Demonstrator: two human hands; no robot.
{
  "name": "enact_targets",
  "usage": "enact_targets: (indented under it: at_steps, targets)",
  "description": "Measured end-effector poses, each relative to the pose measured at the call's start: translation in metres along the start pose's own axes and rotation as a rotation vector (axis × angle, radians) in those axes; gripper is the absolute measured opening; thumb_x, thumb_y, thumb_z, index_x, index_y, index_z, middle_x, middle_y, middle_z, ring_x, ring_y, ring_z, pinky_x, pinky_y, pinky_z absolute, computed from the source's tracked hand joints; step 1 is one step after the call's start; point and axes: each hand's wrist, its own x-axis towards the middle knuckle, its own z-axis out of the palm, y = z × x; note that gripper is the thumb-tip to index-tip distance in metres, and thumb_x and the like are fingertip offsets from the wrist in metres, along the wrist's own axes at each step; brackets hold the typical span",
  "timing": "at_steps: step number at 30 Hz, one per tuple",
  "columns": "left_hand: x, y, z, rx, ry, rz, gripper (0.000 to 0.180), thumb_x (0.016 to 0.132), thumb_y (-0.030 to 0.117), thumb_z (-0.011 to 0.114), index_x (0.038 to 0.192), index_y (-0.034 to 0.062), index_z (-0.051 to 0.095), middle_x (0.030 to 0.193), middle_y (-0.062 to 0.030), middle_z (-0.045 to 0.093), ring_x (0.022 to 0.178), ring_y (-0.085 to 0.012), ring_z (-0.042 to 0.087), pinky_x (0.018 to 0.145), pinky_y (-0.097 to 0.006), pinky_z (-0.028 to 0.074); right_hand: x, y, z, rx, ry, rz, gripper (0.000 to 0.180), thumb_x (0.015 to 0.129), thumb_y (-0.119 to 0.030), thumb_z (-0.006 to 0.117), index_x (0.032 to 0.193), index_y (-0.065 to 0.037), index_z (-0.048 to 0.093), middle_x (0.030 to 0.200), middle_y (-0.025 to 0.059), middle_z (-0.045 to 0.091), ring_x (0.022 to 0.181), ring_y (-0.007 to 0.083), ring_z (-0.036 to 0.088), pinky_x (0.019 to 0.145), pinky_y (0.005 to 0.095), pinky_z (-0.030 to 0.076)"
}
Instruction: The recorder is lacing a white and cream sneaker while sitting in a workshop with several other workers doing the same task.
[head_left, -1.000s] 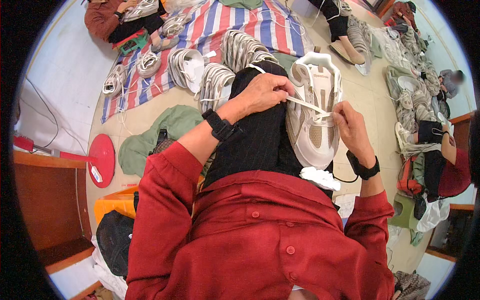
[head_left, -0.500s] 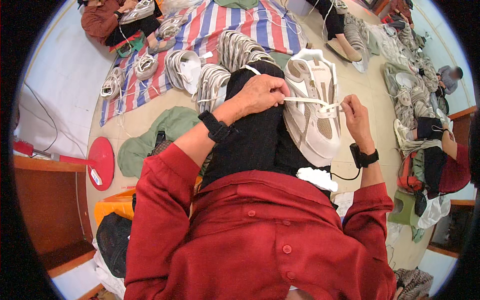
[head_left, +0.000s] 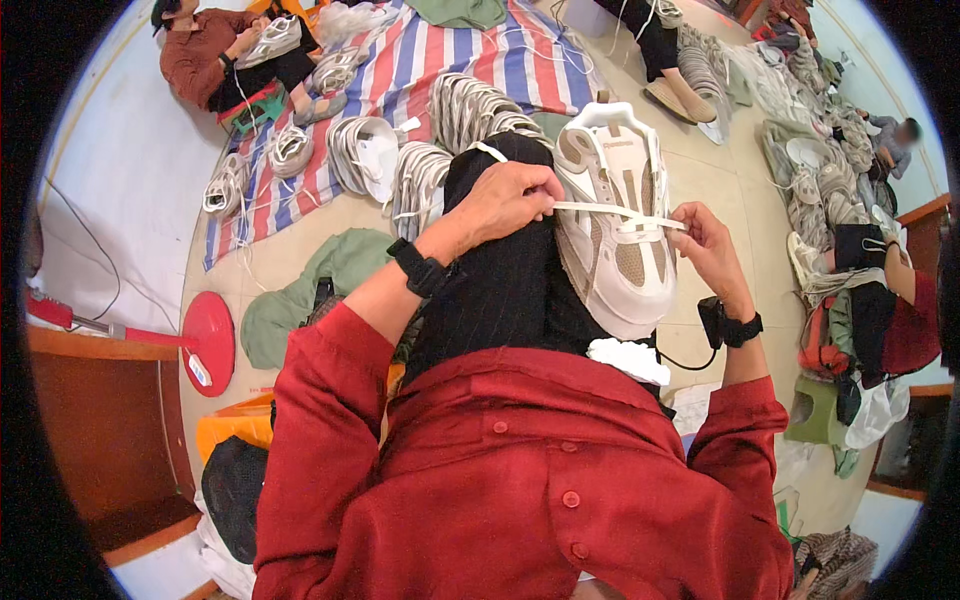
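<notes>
A white and beige sneaker (head_left: 617, 262) rests on my lap, its toe toward me and its heel away. A flat white shoelace (head_left: 600, 208) runs across its front lacing holes. To the left of the shoe, my left hand (head_left: 508, 200) pinches one end of the lace and holds it taut. On the shoe's right side my right hand (head_left: 706, 245) is closed on the other end, close to the eyelets. The upper eyelets show no lace through them. A white crumpled cloth or paper (head_left: 630, 360) lies on my lap below the toe.
Stacked shoe uppers (head_left: 470, 105) stand beyond my knees, partly on a striped sheet (head_left: 540, 60). A red round lamp base (head_left: 209, 343) and a green cloth (head_left: 345, 262) are at left. Other people sit around, one holding a shoe (head_left: 272, 42). Heaped shoes (head_left: 835, 180) lie at right.
The lace has been drawn further through to the right, lying flatter across the shoe. My right hand has moved slightly down and left, nearer the eyelets. The view has shifted a little.
</notes>
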Motion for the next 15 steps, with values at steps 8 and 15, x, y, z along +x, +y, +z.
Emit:
enact_targets:
  at_steps: [8, 15]
  targets:
    - [-0.007, 0.01, -0.001, 0.089, 0.025, 0.084, 0.011, 0.085, 0.011, 0.057, 0.09, 0.0039, 0.063, 0.071, -0.0025, 0.062, 0.066, -0.01, 0.058, 0.063, -0.026, 0.047, 0.005, 0.015, 0.007, -0.37, 0.336, -0.228, 0.019, 0.079, -0.003, 0.057, 0.097, -0.007, 0.059, 0.085, 0.0123, 0.059, 0.074, 0.0245, 0.061, 0.067, 0.0336, 0.049]
    - [-0.018, 0.016, 0.005, 0.044, 0.017, -0.023, 0.013, 0.084, 0.007, 0.061, 0.095, 0.0022, 0.064, 0.075, -0.0034, 0.064, 0.07, -0.0093, 0.059, 0.066, -0.024, 0.047, 0.026, -0.005, 0.015, -0.357, 0.553, -0.399, 0.013, 0.083, -0.006, 0.055, 0.094, -0.005, 0.062, 0.093, 0.0126, 0.06, 0.086, 0.0297, 0.059, 0.076, 0.0359, 0.048]
